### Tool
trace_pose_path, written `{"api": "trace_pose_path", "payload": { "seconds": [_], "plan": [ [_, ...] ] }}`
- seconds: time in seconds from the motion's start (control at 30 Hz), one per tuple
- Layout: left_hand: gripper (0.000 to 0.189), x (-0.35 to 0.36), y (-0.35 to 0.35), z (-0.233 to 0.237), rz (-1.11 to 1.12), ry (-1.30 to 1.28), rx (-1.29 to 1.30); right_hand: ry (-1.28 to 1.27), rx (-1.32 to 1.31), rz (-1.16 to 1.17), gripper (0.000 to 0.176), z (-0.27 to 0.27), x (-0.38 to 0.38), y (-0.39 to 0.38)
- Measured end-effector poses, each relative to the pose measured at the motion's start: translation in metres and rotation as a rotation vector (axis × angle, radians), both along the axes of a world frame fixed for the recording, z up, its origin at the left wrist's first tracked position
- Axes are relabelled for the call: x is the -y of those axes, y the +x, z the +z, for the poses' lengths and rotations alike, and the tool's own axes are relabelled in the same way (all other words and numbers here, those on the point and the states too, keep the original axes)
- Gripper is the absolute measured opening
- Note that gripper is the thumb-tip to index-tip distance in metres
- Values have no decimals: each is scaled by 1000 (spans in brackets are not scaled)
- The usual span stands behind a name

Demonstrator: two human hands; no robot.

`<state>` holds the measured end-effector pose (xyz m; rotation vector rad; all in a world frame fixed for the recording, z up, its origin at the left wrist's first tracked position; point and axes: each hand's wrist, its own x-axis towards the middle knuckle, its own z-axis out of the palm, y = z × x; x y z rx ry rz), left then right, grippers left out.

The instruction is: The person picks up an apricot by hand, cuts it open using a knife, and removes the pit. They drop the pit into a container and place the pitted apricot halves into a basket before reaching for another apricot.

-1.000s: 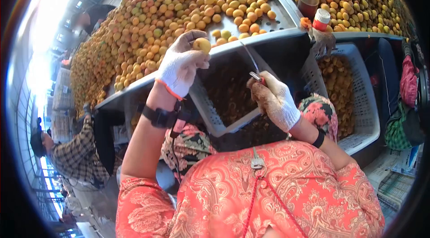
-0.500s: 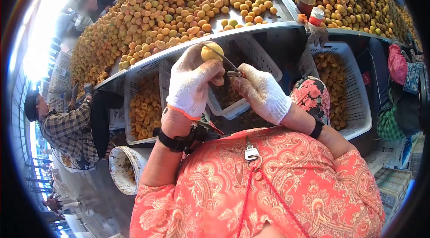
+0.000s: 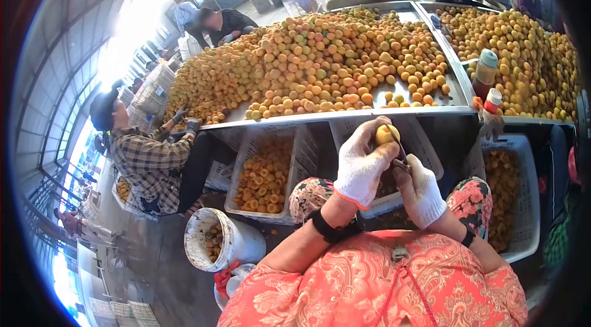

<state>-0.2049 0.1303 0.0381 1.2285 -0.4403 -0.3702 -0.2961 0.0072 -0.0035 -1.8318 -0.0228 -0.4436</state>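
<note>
My left hand point(image 3: 360, 170), in a white glove with stained fingertips, grips a yellow apricot point(image 3: 385, 135) between thumb and fingers. In my right hand point(image 3: 426, 194), also gloved, is a small knife point(image 3: 403, 152), its thin blade against the right side of the fruit. Both hands are close together in front of the metal table's edge point(image 3: 345, 115). Below them a white crate point(image 3: 425, 136) stands partly hidden, with fruit in it. Heaped whole apricots point(image 3: 308, 56) cover much of the table beyond.
Halved apricots fill a crate point(image 3: 231, 202) on the left and another crate point(image 3: 530, 204) on the right. A dirty white bucket point(image 3: 249, 241) stands on the floor. Two bottles point(image 3: 485, 74) are at the table edge. A person in a checked shirt point(image 3: 154, 164) sits left; others work beyond.
My view has lifted and turned left, so the hands appear lower and further right, and more of the room shows. The knife remains at the apricot.
</note>
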Motion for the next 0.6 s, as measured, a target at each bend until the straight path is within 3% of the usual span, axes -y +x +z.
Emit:
{"api": "trace_pose_path", "payload": {
  "seconds": [0.13,0.27,0.6],
  "plan": [
    [37,3,-5,-1,2,-71,46,56,82,0,22,-9,-3,2],
    [39,7,-8,0,115,41,223,-32,93,-38,21,-14,0,2],
    [57,7,-4,-1,252,95,351,-23,0,-24,24,-2,-4,3]
  ]
}}
